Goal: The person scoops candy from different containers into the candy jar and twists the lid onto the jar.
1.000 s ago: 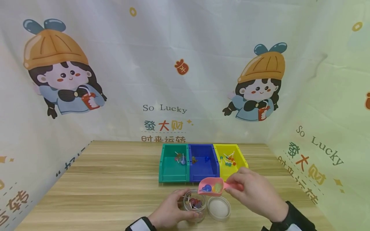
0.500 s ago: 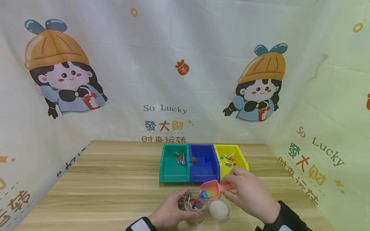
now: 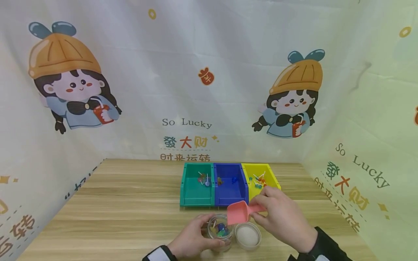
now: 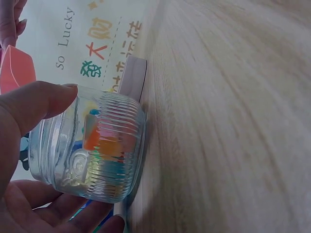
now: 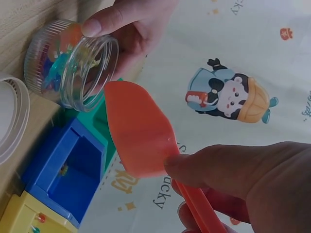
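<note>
My left hand (image 3: 196,235) grips a ribbed clear jar (image 4: 109,150), thumb on the near side and fingers around the other. Inside lie colourful candies (image 3: 220,229), with blue, green and yellow ones on top in the head view. Between thumb and fingers, my right hand (image 3: 284,219) pinches the handle of a pink scoop (image 5: 141,128). The scoop's bowl is empty and tilts toward the jar, its front edge right at the mouth. Beside the jar, to its right, rests a round whitish lid (image 3: 248,235).
Behind the jar, three bins stand side by side: green (image 3: 197,195), blue (image 3: 230,195) and yellow (image 3: 272,174). Each has a few small candies in it, with white sticks showing in the green and yellow ones. A printed cloth (image 3: 228,98) hangs behind the wooden table (image 3: 114,210).
The scoop has moved slightly left and tipped over the jar. The blue and yellow candies it carried have dropped into the jar. My left hand has kept its place around the jar.
</note>
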The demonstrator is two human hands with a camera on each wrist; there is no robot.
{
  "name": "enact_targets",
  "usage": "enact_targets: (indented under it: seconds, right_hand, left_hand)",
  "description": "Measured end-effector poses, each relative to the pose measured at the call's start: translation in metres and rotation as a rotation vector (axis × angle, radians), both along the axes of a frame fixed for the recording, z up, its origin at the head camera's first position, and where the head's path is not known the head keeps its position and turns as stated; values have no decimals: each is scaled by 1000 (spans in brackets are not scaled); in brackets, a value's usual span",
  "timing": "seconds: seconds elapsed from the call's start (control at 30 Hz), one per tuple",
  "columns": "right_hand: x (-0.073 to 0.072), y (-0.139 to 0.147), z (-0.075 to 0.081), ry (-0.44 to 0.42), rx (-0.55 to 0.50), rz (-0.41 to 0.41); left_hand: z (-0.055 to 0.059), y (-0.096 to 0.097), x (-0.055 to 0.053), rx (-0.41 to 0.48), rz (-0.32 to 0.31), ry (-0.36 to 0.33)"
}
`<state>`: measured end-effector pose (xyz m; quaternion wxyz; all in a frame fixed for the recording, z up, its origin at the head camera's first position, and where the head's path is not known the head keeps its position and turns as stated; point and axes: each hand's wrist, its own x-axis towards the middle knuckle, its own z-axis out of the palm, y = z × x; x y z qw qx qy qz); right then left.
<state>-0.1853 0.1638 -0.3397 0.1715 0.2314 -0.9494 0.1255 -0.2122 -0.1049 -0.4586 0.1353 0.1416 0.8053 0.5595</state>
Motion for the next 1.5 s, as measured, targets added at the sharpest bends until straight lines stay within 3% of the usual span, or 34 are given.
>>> enact_targets:
  seconds: [0.23, 0.57, 0.9, 1.13, 1.33, 1.5]
  right_hand:
    - [-1, 4, -3, 3, 3, -11]
    - [-1, 6, -6, -25, -11, -24]
    - [-1, 7, -4, -50, -10, -47]
    - [-1, 6, -3, -66, -8, -63]
    - [-2, 6, -2, -54, -20, -58]
    - [-2, 6, 0, -28, -56, -50]
  left_hand:
    - [0, 0, 0, -8, 6, 11]
    - [0, 2, -3, 11, 25, -56]
    - [4, 1, 0, 49, 9, -75]
    - [14, -2, 0, -13, 41, -24]
    - [25, -9, -2, -7, 47, 20]
    - [33, -14, -4, 21, 100, 74]
